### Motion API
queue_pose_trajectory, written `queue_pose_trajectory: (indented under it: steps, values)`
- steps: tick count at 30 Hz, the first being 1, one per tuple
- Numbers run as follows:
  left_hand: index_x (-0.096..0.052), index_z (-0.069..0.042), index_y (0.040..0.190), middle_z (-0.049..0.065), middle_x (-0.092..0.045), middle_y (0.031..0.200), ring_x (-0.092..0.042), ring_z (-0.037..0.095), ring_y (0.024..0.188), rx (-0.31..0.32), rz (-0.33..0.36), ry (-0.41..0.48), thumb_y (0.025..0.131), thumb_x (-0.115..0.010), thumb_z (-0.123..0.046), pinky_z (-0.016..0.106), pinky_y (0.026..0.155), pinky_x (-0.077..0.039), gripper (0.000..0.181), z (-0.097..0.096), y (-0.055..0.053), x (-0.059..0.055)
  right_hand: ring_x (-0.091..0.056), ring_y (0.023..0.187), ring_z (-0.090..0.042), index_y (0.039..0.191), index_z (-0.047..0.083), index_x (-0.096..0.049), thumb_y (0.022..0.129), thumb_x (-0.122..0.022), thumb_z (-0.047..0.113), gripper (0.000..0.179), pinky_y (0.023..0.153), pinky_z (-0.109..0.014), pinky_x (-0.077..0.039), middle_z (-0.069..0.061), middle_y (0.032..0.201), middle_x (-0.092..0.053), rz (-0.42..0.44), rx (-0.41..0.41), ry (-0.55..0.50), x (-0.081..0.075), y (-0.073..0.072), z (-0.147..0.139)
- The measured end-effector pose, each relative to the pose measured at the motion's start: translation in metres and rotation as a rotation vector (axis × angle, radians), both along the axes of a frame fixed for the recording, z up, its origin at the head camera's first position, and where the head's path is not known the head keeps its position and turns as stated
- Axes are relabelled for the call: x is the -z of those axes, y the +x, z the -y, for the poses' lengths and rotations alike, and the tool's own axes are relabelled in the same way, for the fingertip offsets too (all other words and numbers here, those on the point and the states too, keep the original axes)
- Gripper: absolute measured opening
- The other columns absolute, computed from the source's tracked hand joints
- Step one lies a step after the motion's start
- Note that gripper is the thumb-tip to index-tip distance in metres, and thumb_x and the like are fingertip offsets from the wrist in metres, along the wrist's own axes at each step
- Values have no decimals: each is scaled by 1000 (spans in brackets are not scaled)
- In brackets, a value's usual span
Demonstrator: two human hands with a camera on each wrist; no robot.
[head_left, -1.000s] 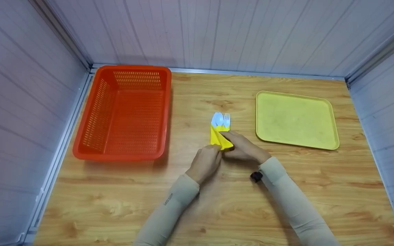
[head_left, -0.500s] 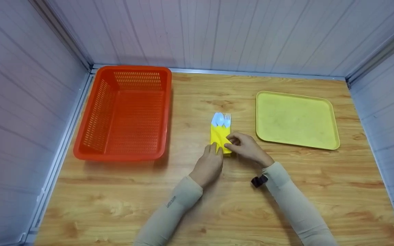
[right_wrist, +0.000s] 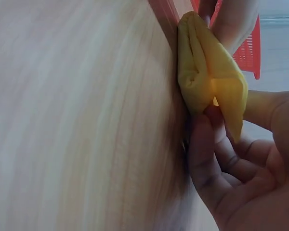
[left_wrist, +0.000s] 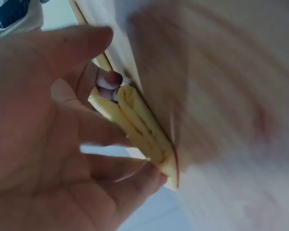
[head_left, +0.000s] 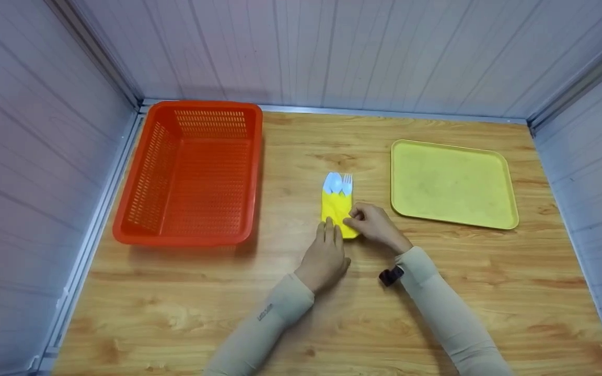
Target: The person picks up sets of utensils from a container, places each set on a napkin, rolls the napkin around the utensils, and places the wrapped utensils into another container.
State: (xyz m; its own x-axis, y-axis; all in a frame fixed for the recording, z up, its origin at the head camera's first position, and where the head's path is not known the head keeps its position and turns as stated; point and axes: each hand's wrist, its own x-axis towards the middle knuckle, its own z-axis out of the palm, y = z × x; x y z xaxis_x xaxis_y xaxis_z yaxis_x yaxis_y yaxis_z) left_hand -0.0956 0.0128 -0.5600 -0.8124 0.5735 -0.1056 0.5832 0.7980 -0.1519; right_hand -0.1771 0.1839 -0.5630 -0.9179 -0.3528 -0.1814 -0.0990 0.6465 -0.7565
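Note:
A folded yellow napkin [head_left: 335, 207] lies mid-table, wrapped round a pale knife [head_left: 327, 183], spoon [head_left: 336, 183] and fork [head_left: 347, 184] whose heads stick out at its far end. My left hand [head_left: 324, 258] rests straight fingertips on the napkin's near left part, thumb held away. From the other side, my right hand [head_left: 378, 225] pinches the napkin's near right corner between thumb and curled fingers. In the right wrist view a loose flap of the napkin [right_wrist: 229, 86] stands up from its rolled layers. The left wrist view shows the napkin's layered near edge [left_wrist: 154, 139] low over the wood.
A red plastic basket [head_left: 251, 209] with slotted sides stands at the left. To the right lies a yellow tray [head_left: 455, 183]. Pale panel walls [head_left: 301, 52] close off the back and both sides of the wooden table [head_left: 311, 334].
The napkin's folded-over corner was laid flat and its near end shifted. My left hand went from gripping it to flat fingers on top; my right hand drew back to its right edge.

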Motion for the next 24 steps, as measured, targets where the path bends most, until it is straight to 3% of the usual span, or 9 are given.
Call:
queue_pose_trajectory:
  steps: [6,11,14,20,24]
  values:
    - [-57,10,131,27,-57,132,-51,38,127,-61,-28,191,107,-44,-35,42,108,-39,53,3,-6,-2,-55,70,-15,91,4,-64,96,-67,19,16,63,-30,-46,-3,81,-63,43,-12,22,-1,-4,-2]
    - [-66,2,120,22,-58,124,-58,33,109,-212,74,343,104,-53,-12,35,90,-53,26,2,-18,-7,-54,73,-16,91,4,-63,95,-68,20,18,64,-29,-45,-5,85,-61,94,-21,35,-3,-8,-3]
    - [-67,0,118,21,-56,119,-58,29,100,-305,126,400,99,-57,-2,31,77,-56,21,0,-25,-9,-54,73,-17,89,5,-63,95,-69,22,19,65,-30,-44,-5,85,-61,105,-14,47,-3,-8,-3]
    - [-65,-2,116,19,-56,108,-58,27,90,-387,143,465,97,-64,-8,30,68,-56,20,-1,-31,-6,-55,75,-18,88,7,-61,93,-71,22,19,66,-31,-46,-5,86,-60,108,22,72,-3,-6,1]
    - [-64,-6,117,17,-55,112,-57,27,93,-443,283,560,96,-68,-15,33,76,-54,23,3,-37,-7,-56,75,-19,87,7,-61,92,-72,20,18,66,-31,-46,-6,86,-60,91,29,85,-5,-5,4]
